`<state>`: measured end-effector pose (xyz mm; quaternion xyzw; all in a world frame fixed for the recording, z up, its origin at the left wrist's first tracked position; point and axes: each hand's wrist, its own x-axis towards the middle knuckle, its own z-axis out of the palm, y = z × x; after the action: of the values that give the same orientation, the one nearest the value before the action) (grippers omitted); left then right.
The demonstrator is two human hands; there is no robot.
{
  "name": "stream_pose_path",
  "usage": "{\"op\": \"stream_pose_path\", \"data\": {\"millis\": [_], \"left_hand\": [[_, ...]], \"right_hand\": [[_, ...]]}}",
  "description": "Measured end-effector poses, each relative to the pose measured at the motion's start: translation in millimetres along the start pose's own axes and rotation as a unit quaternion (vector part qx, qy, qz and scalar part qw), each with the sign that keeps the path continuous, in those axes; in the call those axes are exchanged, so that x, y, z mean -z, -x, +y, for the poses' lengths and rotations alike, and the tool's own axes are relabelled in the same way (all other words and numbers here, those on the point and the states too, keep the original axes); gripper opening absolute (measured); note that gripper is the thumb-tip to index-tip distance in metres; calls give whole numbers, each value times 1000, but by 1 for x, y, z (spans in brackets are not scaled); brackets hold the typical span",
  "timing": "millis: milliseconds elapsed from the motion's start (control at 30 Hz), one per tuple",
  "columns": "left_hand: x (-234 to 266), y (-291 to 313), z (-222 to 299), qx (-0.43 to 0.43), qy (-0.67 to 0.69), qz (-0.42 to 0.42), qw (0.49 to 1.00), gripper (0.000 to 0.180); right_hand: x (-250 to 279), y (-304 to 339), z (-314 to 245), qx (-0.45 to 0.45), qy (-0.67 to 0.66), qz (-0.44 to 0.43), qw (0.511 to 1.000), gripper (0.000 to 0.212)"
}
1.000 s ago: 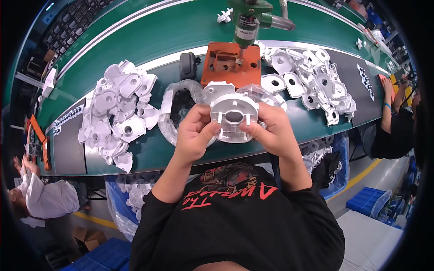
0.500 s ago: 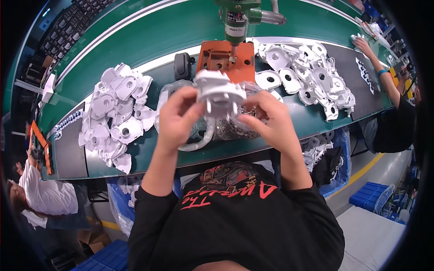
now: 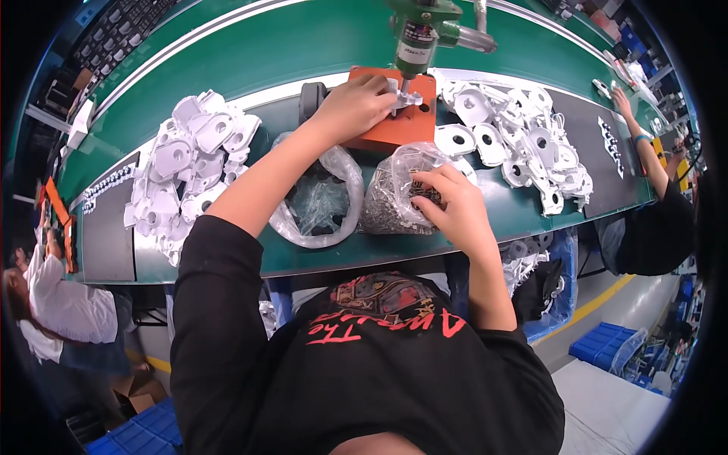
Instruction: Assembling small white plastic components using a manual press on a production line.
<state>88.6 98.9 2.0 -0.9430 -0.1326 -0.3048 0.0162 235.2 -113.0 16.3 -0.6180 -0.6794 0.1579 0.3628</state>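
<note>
At the orange fixture block [image 3: 379,137], my left hand [image 3: 355,108] has its fingers closed on a white plastic part [image 3: 410,99]. The part rests in the fixture, under the tip of a green press [image 3: 417,45]; my fingers hide much of it. Lower and to the right, my right hand [image 3: 457,208] reaches to the mouth of a clear plastic bag [image 3: 383,205] full of small metal pieces. Its thumb and index finger are apart, with nothing visible between them. A second clear bag [image 3: 354,216], with its rim rolled open, stands left of the first.
White plastic parts lie heaped on the left [image 3: 173,157] and right [image 3: 542,138] of the green bench. A black object [image 3: 312,100] stands beside the fixture. Blue-lined bins [image 3: 557,292] sit below the bench edge. Co-workers [image 3: 656,205] work at both sides.
The white part has gone from between both hands in front of me to the fixture, held by my left hand. My right hand has let go of it and moved down to the bag of metal pieces.
</note>
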Motion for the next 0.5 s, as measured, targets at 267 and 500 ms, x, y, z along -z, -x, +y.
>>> {"op": "stream_pose_path", "data": {"millis": [267,500], "left_hand": [[0,13,-2,7,10,23,1000,12],[-7,17,-14,-10,37,7,999,13]], "right_hand": [[-1,-3,1,-3,-8,-5,1000,29],[-3,-1,0,3,-24,15,1000,25]]}}
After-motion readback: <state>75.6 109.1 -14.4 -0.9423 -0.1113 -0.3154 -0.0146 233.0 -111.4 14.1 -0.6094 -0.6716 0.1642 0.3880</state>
